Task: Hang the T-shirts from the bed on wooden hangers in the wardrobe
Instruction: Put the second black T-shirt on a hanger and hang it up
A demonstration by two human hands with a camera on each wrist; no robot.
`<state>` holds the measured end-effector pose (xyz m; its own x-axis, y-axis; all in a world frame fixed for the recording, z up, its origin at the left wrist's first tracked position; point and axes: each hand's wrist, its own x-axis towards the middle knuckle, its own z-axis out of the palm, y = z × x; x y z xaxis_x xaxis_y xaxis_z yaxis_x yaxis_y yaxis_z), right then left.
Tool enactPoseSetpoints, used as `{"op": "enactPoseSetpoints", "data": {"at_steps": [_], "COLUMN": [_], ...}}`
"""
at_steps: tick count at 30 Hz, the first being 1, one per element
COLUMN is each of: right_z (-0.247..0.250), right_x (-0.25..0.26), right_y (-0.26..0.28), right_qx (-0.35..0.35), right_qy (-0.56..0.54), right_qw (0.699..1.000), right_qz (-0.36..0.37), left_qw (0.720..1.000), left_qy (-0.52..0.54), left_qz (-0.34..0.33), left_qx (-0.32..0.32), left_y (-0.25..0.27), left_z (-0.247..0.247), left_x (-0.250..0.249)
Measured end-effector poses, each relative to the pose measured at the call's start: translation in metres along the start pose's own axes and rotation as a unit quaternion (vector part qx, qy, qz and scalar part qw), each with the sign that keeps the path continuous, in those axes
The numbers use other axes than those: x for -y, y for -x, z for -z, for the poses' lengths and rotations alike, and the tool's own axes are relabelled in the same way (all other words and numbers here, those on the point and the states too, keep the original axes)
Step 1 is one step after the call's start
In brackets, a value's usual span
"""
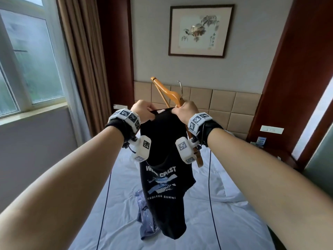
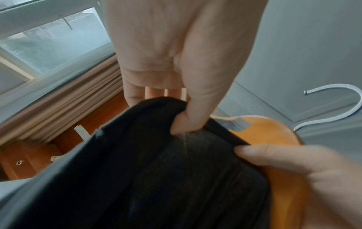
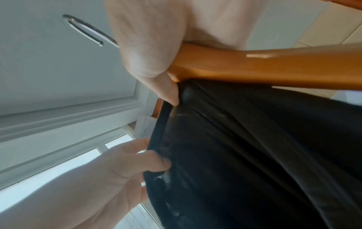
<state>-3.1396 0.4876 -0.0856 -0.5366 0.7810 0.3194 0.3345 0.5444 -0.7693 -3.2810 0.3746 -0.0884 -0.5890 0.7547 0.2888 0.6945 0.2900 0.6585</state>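
The black T-shirt [image 1: 163, 148] hangs in the air above the bed [image 1: 225, 210], its collar bunched between both hands; the left hand [image 1: 143, 110] pinches the collar edge, thumb on the cloth; the right hand [image 1: 187, 110] is clamped on the wooden hanger [image 1: 168, 91] and nips the collar against it; one hanger arm sticks up clear of the collar, the other runs down inside the shirt. The left wrist view shows the collar label against the wood and the metal hook [image 2: 336, 106]; the head view shows a blue T-shirt [image 1: 146, 219] crumpled on the bed beneath; open sheet lies on both sides.
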Motion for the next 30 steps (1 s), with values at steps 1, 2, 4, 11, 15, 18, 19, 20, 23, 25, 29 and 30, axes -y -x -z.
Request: {"op": "enactPoseSetpoints", "data": {"at_steps": [1,2,4,11,15,18,19,20,23,25,29,30], "right_z": [-0.003,-0.005,-0.007,0.004,0.005,0.004,0.004,0.004,0.006,0.008,0.01,0.01], "right_x": [0.004,0.007,0.012,0.017,0.015,0.009,0.007,0.005,-0.002,-0.007,-0.017,-0.02], "right_y": [0.001,0.001,0.001,-0.008,-0.01,-0.012,-0.012,-0.012,-0.012,-0.011,-0.009,-0.01], "right_qx": [-0.015,-0.028,-0.05,-0.116,-0.115,-0.111,-0.109,-0.104,-0.083,-0.069,-0.04,-0.033], "right_qy": [0.003,0.004,-0.001,-0.003,0.018,0.038,0.044,0.053,0.084,0.1,0.106,0.097], "right_qw": [1.0,1.0,0.999,0.993,0.993,0.993,0.993,0.993,0.991,0.989,0.987,0.988], "right_qz": [0.001,0.002,0.002,-0.016,-0.019,-0.024,-0.029,-0.035,-0.063,-0.081,-0.11,-0.119], "left_qw": [1.0,1.0,0.998,0.988,0.985,0.982,0.978,0.971,0.96,0.948,0.933,0.931], "left_qy": [-0.008,-0.018,-0.043,-0.056,-0.023,0.052,0.089,0.124,0.158,0.198,0.227,0.235], "left_qz": [0.003,0.01,0.021,0.118,0.159,0.183,0.189,0.202,0.217,0.222,0.219,0.215], "left_qx": [-0.013,-0.021,-0.037,-0.079,-0.064,-0.005,0.021,0.033,0.076,0.116,0.172,0.178], "left_y": [-0.002,-0.003,-0.005,-0.005,-0.017,-0.024,-0.02,-0.014,-0.01,-0.005,0.004,0.003], "left_z": [0.002,0.003,0.007,0.011,0.012,0.013,0.015,0.019,0.027,0.032,0.036,0.036], "left_x": [0.003,0.006,0.012,0.041,0.05,0.053,0.049,0.043,0.037,0.031,0.02,0.016]}}
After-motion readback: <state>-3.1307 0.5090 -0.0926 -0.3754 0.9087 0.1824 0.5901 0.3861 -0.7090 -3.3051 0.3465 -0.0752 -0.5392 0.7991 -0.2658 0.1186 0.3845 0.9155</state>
